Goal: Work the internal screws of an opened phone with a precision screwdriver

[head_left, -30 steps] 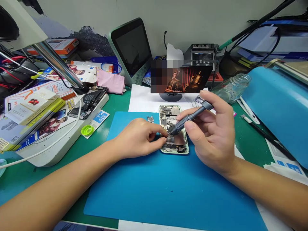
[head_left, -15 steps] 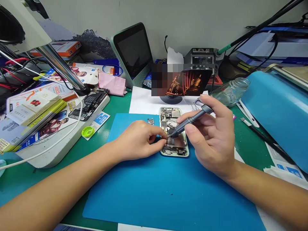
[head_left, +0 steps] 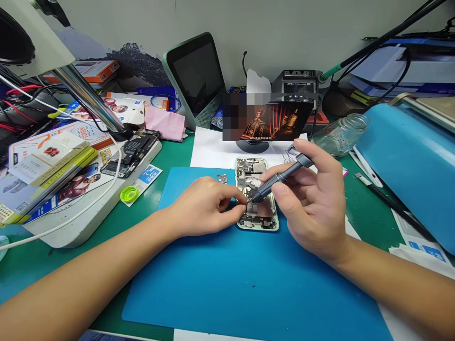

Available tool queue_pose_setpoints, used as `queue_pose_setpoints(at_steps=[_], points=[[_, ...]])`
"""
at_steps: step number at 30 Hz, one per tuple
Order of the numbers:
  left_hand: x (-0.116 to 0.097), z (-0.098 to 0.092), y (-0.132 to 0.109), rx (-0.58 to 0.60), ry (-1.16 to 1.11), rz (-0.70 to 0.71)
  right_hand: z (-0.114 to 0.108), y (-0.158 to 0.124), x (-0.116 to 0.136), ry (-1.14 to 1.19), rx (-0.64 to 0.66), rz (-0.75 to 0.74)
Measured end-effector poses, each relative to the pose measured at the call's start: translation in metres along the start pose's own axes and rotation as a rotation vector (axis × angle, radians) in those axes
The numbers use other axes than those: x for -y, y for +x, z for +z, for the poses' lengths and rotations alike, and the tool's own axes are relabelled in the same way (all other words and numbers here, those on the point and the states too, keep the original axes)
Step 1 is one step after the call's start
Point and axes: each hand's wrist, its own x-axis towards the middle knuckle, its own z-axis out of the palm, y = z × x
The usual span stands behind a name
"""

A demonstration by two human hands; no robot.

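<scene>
An opened smartphone (head_left: 261,218) with a pale green frame lies on the blue mat (head_left: 227,274), its inner parts bare. My right hand (head_left: 314,203) grips a dark grey screwdriver (head_left: 275,183), slanted so that its tip points down at the phone's left side. At that same edge my left hand (head_left: 209,208) has thumb and index finger pinched together beside the tip. Whatever sits between those fingertips is too small to make out. Small metal pieces (head_left: 222,178) rest on the mat just left of the phone.
Behind the phone stands a propped screen (head_left: 277,121) playing a video, with a tablet-like display (head_left: 195,71) to its left. A glass jar (head_left: 341,135) lies tilted at the right. Boxes and phone parts (head_left: 131,151) crowd the white stand base (head_left: 78,227) at left.
Both hands, the screwdriver and the phone hold nearly the same places. The picture on the propped screen has changed slightly.
</scene>
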Motion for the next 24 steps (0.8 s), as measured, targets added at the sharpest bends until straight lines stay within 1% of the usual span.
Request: queue_pose_setpoints(at_steps=[12, 20, 24], points=[[0.0004, 0.0007, -0.0009, -0.007, -0.004, 0.005, 0.0003, -0.0002, -0.0002, -0.003, -0.012, -0.004], [0.0005, 0.0019, -0.0009, -0.003, 0.017, 0.01, 0.0004, 0.002, -0.0005, -0.021, -0.025, -0.074], [0.0003, 0.0011, -0.0007, 0.014, 0.037, 0.019, -0.0015, 0.0017, -0.0018, -0.027, -0.003, -0.092]])
